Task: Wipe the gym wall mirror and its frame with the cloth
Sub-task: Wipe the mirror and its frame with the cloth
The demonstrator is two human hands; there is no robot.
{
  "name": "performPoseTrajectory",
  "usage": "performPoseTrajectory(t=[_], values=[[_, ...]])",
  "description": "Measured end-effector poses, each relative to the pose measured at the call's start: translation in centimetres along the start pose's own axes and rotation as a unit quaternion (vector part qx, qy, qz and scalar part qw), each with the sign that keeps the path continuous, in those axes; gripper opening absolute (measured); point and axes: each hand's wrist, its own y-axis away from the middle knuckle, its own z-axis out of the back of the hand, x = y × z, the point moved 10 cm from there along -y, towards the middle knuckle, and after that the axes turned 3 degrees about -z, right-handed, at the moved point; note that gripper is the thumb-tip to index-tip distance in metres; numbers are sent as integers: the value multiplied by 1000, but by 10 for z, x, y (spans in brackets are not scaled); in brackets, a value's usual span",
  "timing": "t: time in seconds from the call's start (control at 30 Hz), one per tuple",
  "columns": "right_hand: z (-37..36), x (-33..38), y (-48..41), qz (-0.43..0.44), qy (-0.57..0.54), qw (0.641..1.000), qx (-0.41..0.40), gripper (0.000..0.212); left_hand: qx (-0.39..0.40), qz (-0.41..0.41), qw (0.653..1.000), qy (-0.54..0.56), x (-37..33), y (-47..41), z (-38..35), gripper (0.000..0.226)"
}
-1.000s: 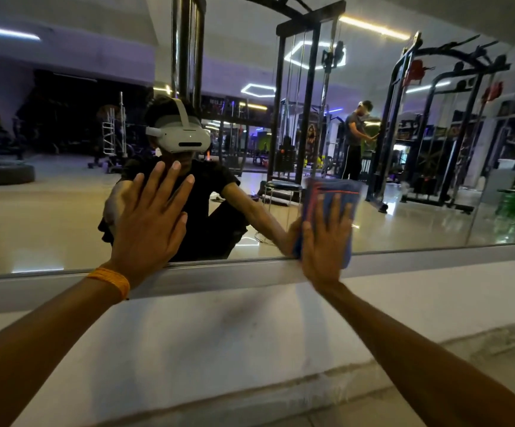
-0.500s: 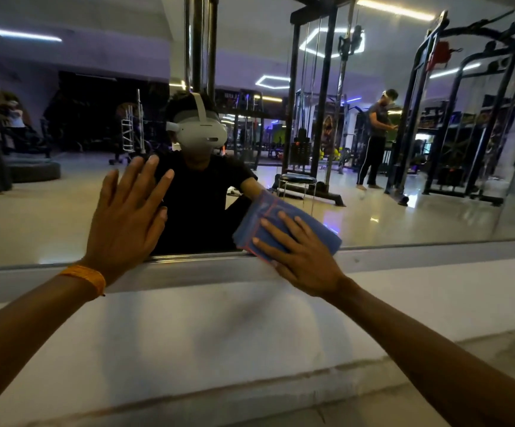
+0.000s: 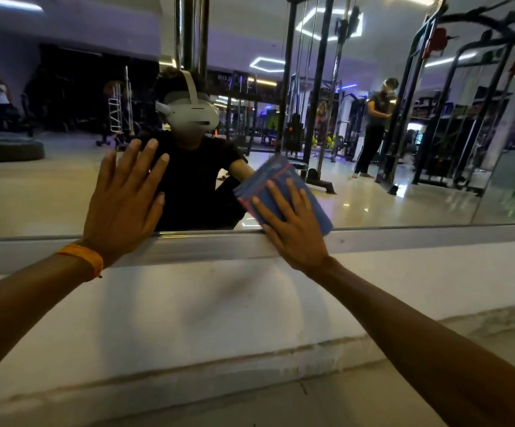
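Folded blue woven cloth (image 3: 270, 177) w/ a thin red stripe lies flat on the glossy wall mirror (image 3: 404, 198). Its long axis slants upper left to lower right, w/ the lower corner over the smooth silver metal frame (image 3: 207, 245). Right hand (image 3: 294, 232) presses it — grip flat, fingers straight & spread. Left hand (image 3: 123, 204), w/ an orange wristband (image 3: 80, 257), is also flat on the glass.

Left hand (image 3: 120, 204) and right hand (image 3: 294, 238) flat, fingers (image 3: 141, 169) straight.
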Motion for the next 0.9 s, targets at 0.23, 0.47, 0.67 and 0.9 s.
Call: performPoseTrajectory(t=[0.23, 0.47, 0.67, 0.9], values=[[7, 13, -25, 139, 36, 990, -10, 55, -6, -16, 1000, 1, 1, 0, 0, 65], [33, -88, -3, -227, -63, 963, -131, 60, -34, -15, 999, 16, -2, -26, 8, 64], [18, -19, -37, 51, 4, 997, -54, 56, -48, 40, 997, 41, -4, -53, 3, 67], [80, -110, -95, -257, -72, 942, -205, 61, -52, 44, 998, 13, 11, -93, 13, 69]])
